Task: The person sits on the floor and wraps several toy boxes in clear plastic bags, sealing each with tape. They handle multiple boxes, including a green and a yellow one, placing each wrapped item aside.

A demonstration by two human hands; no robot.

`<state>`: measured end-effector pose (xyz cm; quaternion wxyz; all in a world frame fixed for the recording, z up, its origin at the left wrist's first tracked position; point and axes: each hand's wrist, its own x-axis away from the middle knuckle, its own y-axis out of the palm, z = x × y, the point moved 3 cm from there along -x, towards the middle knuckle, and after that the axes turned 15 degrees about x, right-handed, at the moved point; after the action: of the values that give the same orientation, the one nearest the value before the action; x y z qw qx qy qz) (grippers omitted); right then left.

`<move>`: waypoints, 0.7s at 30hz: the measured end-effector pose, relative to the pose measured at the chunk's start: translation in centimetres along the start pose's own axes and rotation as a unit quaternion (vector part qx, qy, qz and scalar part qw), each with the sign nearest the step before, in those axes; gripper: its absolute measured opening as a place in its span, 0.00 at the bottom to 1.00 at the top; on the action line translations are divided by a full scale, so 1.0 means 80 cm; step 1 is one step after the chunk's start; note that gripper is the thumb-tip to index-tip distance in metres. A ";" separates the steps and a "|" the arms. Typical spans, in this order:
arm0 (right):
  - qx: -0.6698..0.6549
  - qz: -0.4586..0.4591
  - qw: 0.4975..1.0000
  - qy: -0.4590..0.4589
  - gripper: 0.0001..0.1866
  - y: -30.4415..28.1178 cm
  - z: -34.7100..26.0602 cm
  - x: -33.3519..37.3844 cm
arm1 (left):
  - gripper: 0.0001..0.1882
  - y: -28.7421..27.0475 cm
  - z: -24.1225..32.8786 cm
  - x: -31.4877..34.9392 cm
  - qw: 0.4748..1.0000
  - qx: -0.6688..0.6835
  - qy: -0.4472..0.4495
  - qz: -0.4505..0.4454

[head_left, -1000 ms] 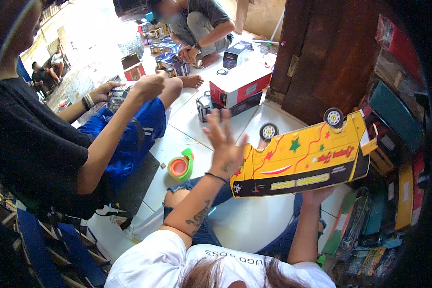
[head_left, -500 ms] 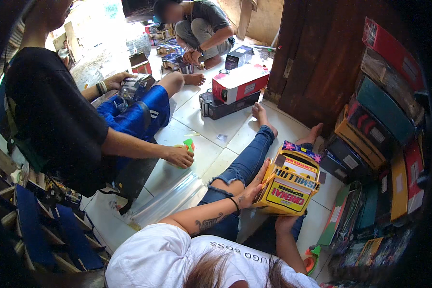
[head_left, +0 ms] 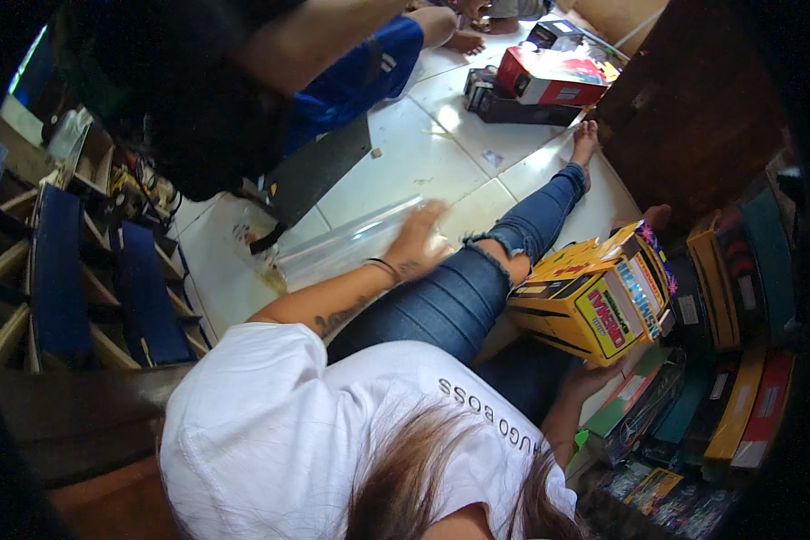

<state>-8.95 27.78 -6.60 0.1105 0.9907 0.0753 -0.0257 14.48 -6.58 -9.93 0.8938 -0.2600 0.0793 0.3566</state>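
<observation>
A yellow, box-shaped model (head_left: 558, 310) with printed panels and a purple flowered edge sits tilted by my right knee. Beneath its near lower edge, my right hand (head_left: 588, 382) holds it up, its fingers partly hidden by the model. My left hand (head_left: 420, 232) is away from the model, over the end of a clear plastic film roll (head_left: 351, 232) lying on the tiles beside my left leg. Motion smears its fingers, so I cannot tell whether they grip the film.
Several boxy pieces, yellow, red and teal (head_left: 749, 409), are stacked at the right. A red-and-white box (head_left: 558, 76) rests on a black one (head_left: 522, 110) ahead. A co-worker in blue shorts (head_left: 355, 81) sits at the left, near blue-panelled wooden frames (head_left: 63, 279). A dark door (head_left: 693, 117) stands far right.
My left hand has let go of the yellow model and moved left to the plastic film. The model has tilted, still on my right hand. The co-worker's arm has lifted off the floor.
</observation>
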 end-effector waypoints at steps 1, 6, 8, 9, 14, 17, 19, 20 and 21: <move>0.014 -0.014 0.999 -0.040 0.30 0.002 -0.019 0.000 | 0.42 -0.030 -0.030 0.026 0.990 -0.109 -0.094 0.003; 0.150 0.047 0.980 -0.118 0.26 0.013 -0.059 0.008 | 0.31 -0.102 -0.122 0.163 0.927 -0.320 -0.193 -0.009; 0.155 0.055 0.981 -0.099 0.26 0.016 -0.059 0.007 | 0.15 -0.112 -0.146 0.168 0.945 -0.266 -0.181 0.064; 0.139 0.058 0.985 -0.079 0.27 0.016 -0.059 0.006 | 0.15 -0.118 -0.156 0.160 0.933 -0.290 -0.207 0.055; 0.202 0.090 0.961 -0.169 0.21 0.015 -0.100 0.018 | 0.23 -0.186 -0.098 0.052 0.942 -0.184 -0.222 0.174; 0.338 0.043 0.852 -0.397 0.18 0.055 -0.142 0.067 | 0.31 -0.235 0.012 0.000 0.926 0.140 -0.213 0.279; 0.338 -0.136 0.801 -0.476 0.11 0.110 -0.154 0.109 | 0.33 -0.237 0.102 -0.013 0.949 0.123 -0.092 0.275; 0.346 -0.183 0.828 -0.401 0.08 0.137 -0.155 0.122 | 0.32 -0.228 0.137 -0.012 0.947 0.126 -0.074 0.287; 0.372 -0.228 0.830 -0.347 0.09 0.168 -0.156 0.130 | 0.32 -0.214 0.167 -0.007 0.945 0.125 -0.033 0.301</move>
<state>3.81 19.10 7.71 -0.2570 0.8374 0.2409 -0.4180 25.11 -10.39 8.62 0.7723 -0.0977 0.1681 0.6048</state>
